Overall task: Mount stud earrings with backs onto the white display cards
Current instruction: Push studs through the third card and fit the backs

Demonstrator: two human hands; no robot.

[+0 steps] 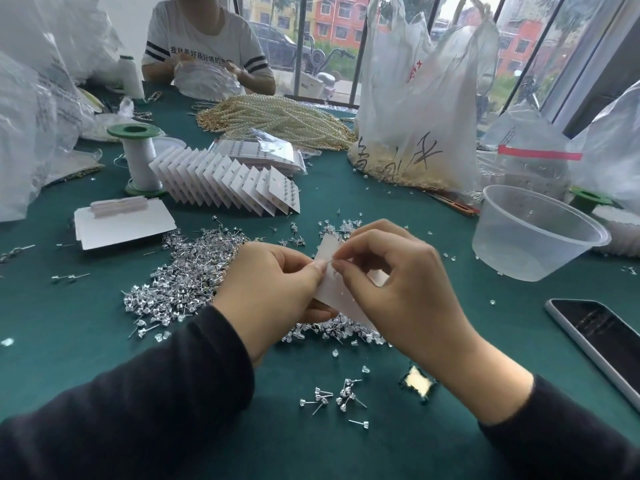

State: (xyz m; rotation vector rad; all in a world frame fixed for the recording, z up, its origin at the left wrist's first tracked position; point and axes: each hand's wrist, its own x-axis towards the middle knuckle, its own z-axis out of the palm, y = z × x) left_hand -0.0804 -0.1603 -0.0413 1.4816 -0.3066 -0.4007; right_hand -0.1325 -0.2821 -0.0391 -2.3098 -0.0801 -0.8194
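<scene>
The white display card (330, 297) sat between the two hands, lifted clear of the green table cover (398, 199) and directly in front of the person. Its long axis ran away from the body, with the far corner raised and the near end dropping toward the right wrist. The left hand (277, 282) pinched the card's left edge with its fingers curled under. The right hand (398, 282) met it from the other side, with thumb and forefinger closed on what looked like a stud (328, 261), its thin post lying against the card face. Whether a back was already on could not be told.

Both hands touched the card, so neither had to reach. The next move seemed to depend on keeping the post square to the card's face at the hole (a slant would likely bend it or tear the paper).

The heap of loose studs (194, 268) lay just left of the left hand and the scattered clear backs (341, 225) just beyond the card. A smaller cluster of studs (336, 398) lay nearer the body. The fanned row of finished cards (225, 178) stood farther off, with blank cards (124, 226) to its left. A clear plastic tub (533, 233) and a phone (602, 341) lay to the right, well away from the work. Nothing stood between the fingers and the card.
</scene>
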